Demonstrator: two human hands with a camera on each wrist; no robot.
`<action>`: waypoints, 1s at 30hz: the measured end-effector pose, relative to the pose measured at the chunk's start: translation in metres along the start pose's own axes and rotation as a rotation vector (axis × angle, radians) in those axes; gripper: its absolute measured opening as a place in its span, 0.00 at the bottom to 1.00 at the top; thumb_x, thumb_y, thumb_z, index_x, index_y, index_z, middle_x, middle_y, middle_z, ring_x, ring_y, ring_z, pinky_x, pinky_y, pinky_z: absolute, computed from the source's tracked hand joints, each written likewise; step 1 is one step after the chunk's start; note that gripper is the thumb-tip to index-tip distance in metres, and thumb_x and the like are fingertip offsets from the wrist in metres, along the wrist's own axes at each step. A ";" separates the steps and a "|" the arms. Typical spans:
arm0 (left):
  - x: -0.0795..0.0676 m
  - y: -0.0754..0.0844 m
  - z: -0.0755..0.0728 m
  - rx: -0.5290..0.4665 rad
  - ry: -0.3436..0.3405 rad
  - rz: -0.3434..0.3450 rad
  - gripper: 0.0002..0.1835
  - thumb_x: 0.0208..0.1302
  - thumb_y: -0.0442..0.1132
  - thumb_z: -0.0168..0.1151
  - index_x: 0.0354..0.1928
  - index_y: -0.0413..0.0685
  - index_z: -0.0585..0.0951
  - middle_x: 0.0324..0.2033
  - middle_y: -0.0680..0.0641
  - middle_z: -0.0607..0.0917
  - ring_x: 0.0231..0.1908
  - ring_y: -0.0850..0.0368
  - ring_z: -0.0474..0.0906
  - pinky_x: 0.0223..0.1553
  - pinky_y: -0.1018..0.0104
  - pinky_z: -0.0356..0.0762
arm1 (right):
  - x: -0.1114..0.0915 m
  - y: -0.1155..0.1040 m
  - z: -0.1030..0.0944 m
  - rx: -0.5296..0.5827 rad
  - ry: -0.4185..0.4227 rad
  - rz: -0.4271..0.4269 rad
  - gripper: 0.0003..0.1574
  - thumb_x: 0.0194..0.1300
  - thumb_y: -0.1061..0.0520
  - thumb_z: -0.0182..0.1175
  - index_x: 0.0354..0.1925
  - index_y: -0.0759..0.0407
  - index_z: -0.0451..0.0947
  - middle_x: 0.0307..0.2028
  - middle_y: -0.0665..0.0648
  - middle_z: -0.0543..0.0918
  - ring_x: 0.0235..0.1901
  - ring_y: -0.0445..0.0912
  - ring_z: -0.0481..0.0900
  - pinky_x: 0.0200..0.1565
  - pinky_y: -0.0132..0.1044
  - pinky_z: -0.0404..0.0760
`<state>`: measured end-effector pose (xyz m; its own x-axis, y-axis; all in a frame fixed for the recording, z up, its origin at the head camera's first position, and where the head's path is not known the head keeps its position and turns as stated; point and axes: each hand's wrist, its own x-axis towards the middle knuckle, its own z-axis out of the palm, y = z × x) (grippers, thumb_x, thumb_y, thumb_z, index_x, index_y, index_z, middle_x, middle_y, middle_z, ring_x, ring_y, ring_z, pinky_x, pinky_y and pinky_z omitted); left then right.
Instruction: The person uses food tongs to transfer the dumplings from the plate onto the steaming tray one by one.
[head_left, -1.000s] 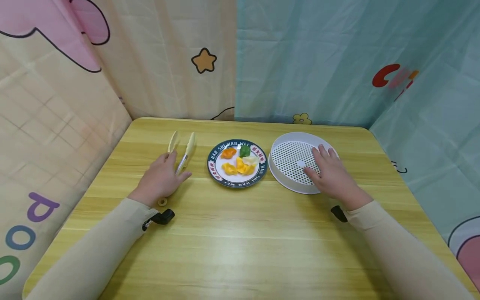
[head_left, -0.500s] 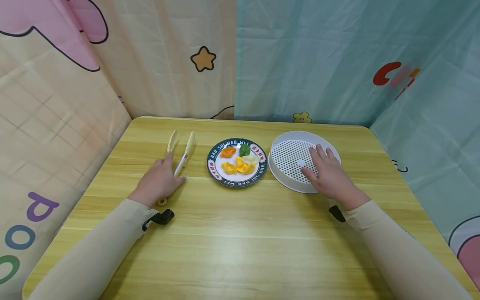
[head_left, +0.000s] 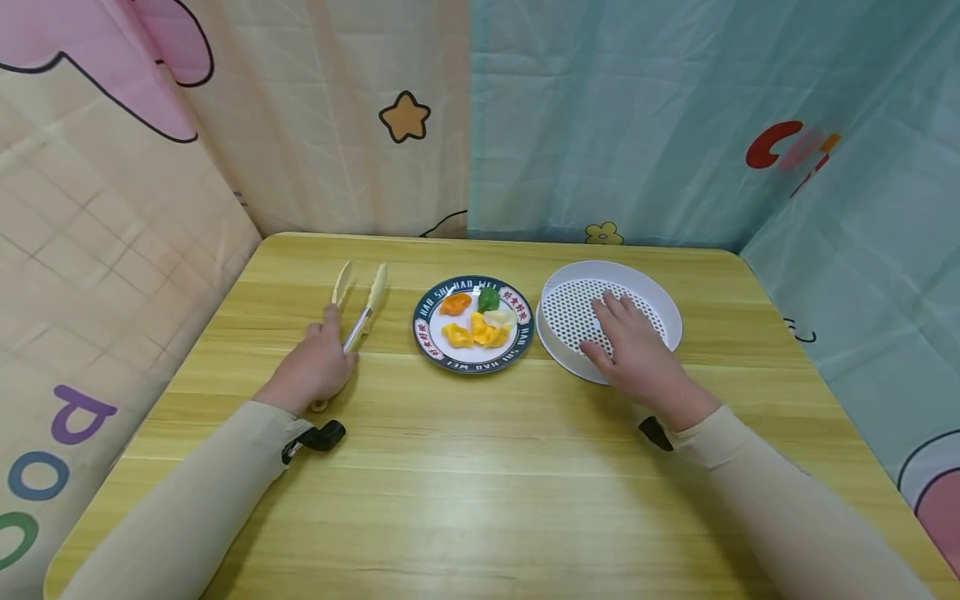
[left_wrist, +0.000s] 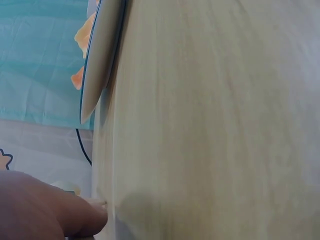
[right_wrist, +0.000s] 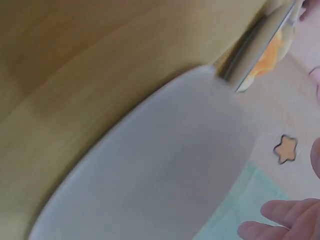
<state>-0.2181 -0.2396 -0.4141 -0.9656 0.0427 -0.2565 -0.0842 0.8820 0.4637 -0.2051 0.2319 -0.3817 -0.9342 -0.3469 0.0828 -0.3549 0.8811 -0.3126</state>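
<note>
On the table's left, my left hand grips a pair of tongs between thumb and fingers; their cream scalloped tips stand apart and point away. In the left wrist view only the thumb shows, with the tongs hidden. My right hand hangs over the front of a white round steamer basket with a perforated base, fingers spread and holding nothing. The right wrist view has the basket's outer wall close up, fingertips to its right.
Between the hands sits a round plate with a dark patterned rim, bearing several dumplings in orange, green, white and yellow. Its right edge is close to the basket. Printed curtains rise behind the wooden table.
My left thumb has drawn in against the tongs. My right hand has shifted left over the basket. The plate and basket stay where they were.
</note>
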 end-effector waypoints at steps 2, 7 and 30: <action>0.000 -0.001 0.000 -0.018 0.004 -0.010 0.50 0.81 0.47 0.48 0.82 0.52 0.22 0.67 0.20 0.60 0.25 0.42 0.78 0.22 0.55 0.77 | 0.000 -0.012 0.003 -0.007 0.014 -0.033 0.42 0.80 0.46 0.55 0.79 0.70 0.58 0.81 0.72 0.55 0.80 0.73 0.49 0.78 0.67 0.51; 0.001 -0.002 -0.001 0.014 0.054 -0.013 0.48 0.81 0.46 0.47 0.82 0.42 0.24 0.71 0.18 0.56 0.41 0.34 0.79 0.36 0.47 0.79 | 0.000 -0.043 0.011 -0.024 0.035 -0.096 0.39 0.78 0.47 0.59 0.76 0.67 0.65 0.78 0.68 0.64 0.78 0.67 0.61 0.76 0.62 0.62; -0.014 0.013 0.004 -0.045 0.152 0.126 0.36 0.77 0.62 0.56 0.70 0.39 0.67 0.40 0.41 0.76 0.40 0.44 0.75 0.43 0.50 0.72 | 0.016 -0.080 0.050 -0.142 -0.277 -0.102 0.48 0.80 0.35 0.52 0.82 0.61 0.54 0.83 0.64 0.54 0.83 0.58 0.53 0.80 0.55 0.55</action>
<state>-0.2049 -0.2267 -0.4074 -0.9949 0.0775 -0.0645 0.0325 0.8524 0.5220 -0.1904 0.1399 -0.4028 -0.8552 -0.4930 -0.1596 -0.4662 0.8665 -0.1787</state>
